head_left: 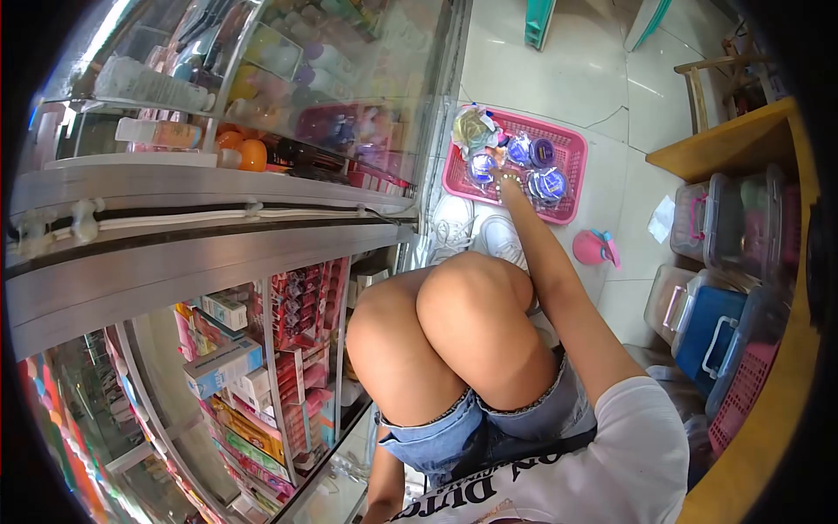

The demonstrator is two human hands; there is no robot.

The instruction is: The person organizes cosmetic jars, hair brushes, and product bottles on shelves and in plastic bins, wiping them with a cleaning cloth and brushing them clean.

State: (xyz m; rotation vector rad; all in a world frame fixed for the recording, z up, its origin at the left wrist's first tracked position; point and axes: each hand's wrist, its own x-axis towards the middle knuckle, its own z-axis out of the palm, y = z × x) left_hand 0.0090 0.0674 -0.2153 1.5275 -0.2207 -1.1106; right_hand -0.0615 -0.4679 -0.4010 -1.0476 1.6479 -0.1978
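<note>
A pink plastic basket (576, 179) sits on the floor before my shoes. My right hand (498, 175), with a beaded bracelet at the wrist, reaches down into it. Its fingers are closed at the edge of a round blue-and-white container (481, 167) in clear wrap; they are small in view. Beside it lie more wrapped round containers, one with a blue-and-white top (548, 184) and a dark purple one (542, 153). A crumpled clear and yellowish package (474, 127) fills the basket's far left corner. Only my left forearm shows low by my thigh; the hand is out of view.
Left stands a glass display case (323, 79) with bottles and shelves of boxed goods (223, 367). A pink spray bottle (594, 248) stands right of the basket. Lidded plastic bins (711, 327) and a wooden shelf (724, 144) line the right side.
</note>
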